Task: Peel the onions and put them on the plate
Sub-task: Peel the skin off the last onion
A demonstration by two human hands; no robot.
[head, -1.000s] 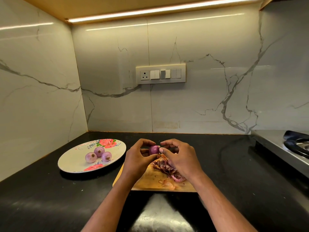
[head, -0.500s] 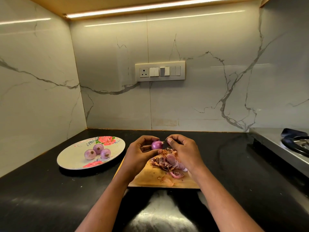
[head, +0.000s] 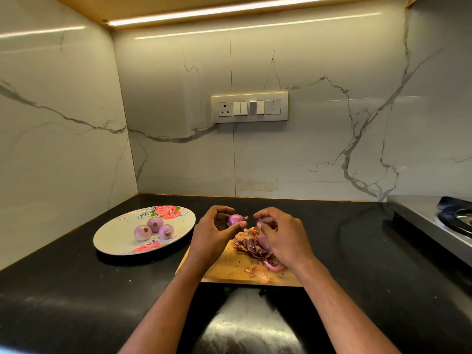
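My left hand (head: 213, 232) holds a small purple onion (head: 236, 219) between thumb and fingers above the far end of the wooden cutting board (head: 229, 270). My right hand (head: 282, 235) is just right of it, its curled fingers pinching a strip of purple onion skin (head: 265, 222) pulled away from the onion. A heap of peels (head: 251, 245) lies on the board under my right hand. Three peeled onions (head: 153, 228) sit together on the flowered plate (head: 117, 238) at the left.
The black countertop (head: 63, 290) runs to marble walls on the left and behind. A steel stove (head: 434, 221) with a dark burner stands at the right edge. A switch panel (head: 249, 107) is on the back wall.
My right hand has pulled away to the right from the onion, taking a piece of skin with it. The left hand keeps holding the onion.
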